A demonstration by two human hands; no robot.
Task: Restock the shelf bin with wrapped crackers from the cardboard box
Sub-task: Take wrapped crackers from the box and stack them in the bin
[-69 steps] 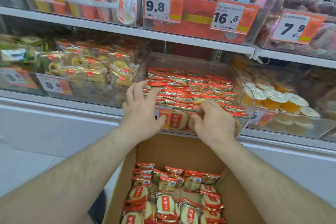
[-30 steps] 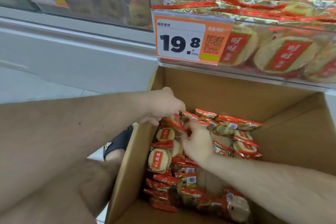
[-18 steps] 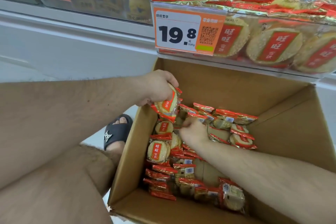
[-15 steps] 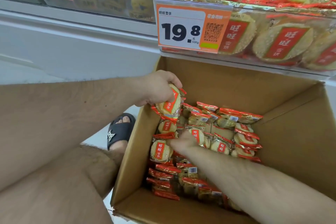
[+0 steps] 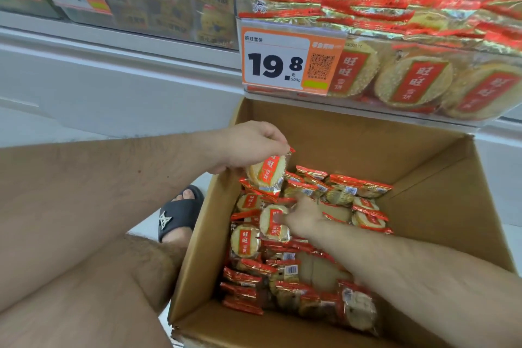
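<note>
Wrapped cracker (image 5: 267, 171) pinched in left hand (image 5: 248, 144).

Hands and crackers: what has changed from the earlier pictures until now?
Both hands left the shelf bin and went down into the box. The left hand took hold of a cracker pack and lifted it above the pile. The right hand reached among the packs and now touches one. Box, bin and price tag stayed as they were.
</note>
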